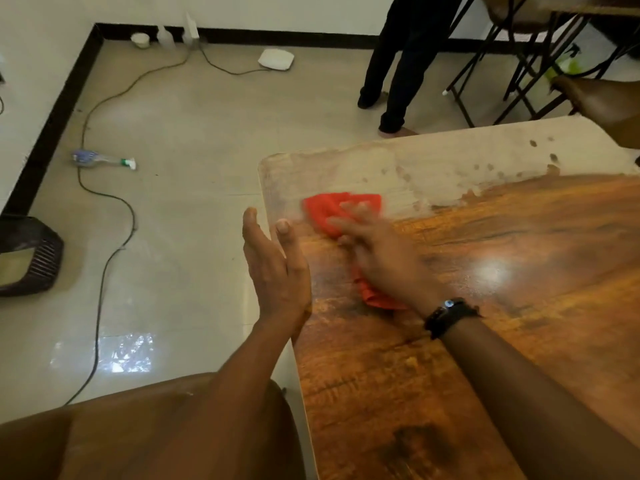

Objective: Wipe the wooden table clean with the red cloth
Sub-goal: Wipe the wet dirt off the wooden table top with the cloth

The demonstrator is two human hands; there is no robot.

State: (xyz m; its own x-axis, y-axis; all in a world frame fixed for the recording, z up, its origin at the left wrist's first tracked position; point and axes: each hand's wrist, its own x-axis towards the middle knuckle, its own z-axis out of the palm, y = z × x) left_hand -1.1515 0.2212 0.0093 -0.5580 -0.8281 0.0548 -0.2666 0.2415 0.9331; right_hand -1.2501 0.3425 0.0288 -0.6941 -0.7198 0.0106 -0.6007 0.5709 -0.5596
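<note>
The wooden table [502, 271] fills the right half of the head view; its far part carries a pale dusty film, its near part is glossy brown. The red cloth [325, 209] lies crumpled near the table's left edge, at the border of the dusty zone. My right hand [377, 251], with a black wristband, presses flat on the cloth with fingers spread and blurred by motion. My left hand [277, 271] stands edge-on with straight fingers against the table's left edge, just left of the cloth, holding nothing.
A brown chair seat [114, 441] is below my left arm. A person's dark trouser legs [398, 64] stand beyond the table. On the floor lie a spray bottle [100, 159], cables [104, 271], a dark basket [31, 258] and a white device [276, 59]. Folding chairs [519, 64] stand far right.
</note>
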